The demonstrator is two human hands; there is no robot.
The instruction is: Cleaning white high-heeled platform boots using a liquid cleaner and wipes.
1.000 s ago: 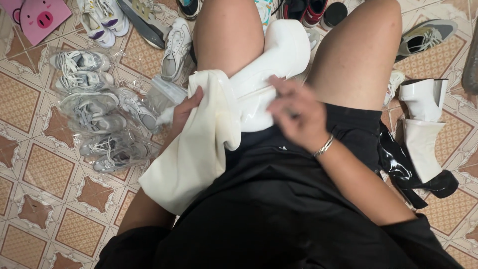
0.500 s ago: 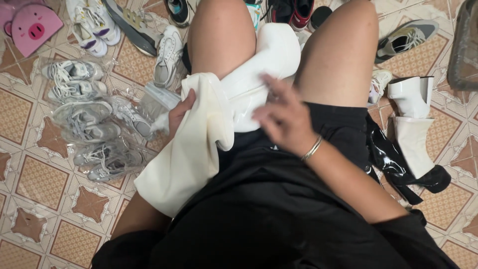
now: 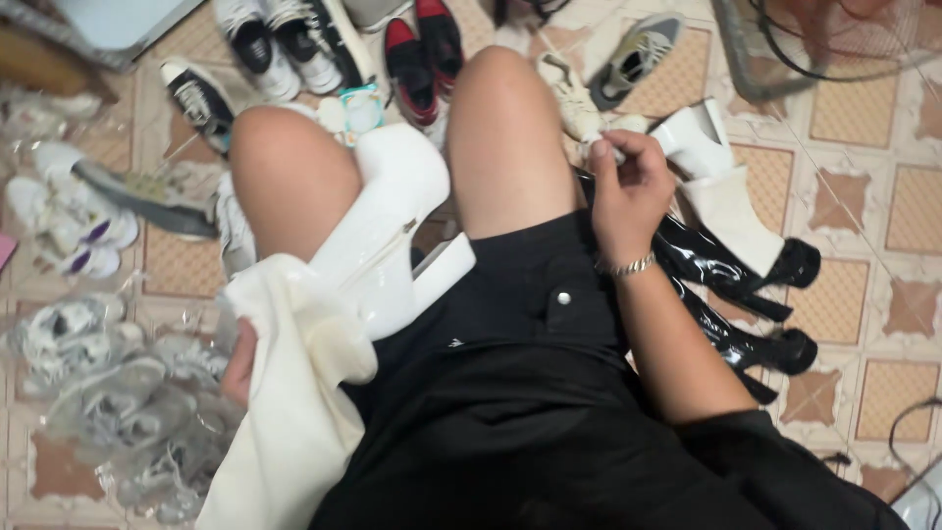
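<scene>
A glossy white high-heeled boot (image 3: pixel 388 221) lies across my lap between my bare thighs, its heel toward my black shorts. My left hand (image 3: pixel 237 361) is mostly hidden behind a cream-white cloth (image 3: pixel 294 402) and grips that cloth beside the boot's shaft. My right hand (image 3: pixel 628 191), with a silver bracelet on the wrist, is out past my right thigh. Its fingers are pinched on a small white piece (image 3: pixel 610 147), next to a second white boot (image 3: pixel 721 191) on the floor. What the piece is I cannot tell.
Two glossy black heeled boots (image 3: pixel 731 294) lie by my right forearm. Sneakers crowd the top: a black-and-red pair (image 3: pixel 422 49), a grey one (image 3: pixel 633 54), black-and-white ones (image 3: pixel 265 44). Clear bags of pale sneakers (image 3: pixel 93 393) are piled at left. A wire fan grille (image 3: pixel 814 49) stands at top right.
My right hand has left the white boot in my lap and moved right to the floor beside my thigh. The view has tilted right; my left hand still holds the cloth.
</scene>
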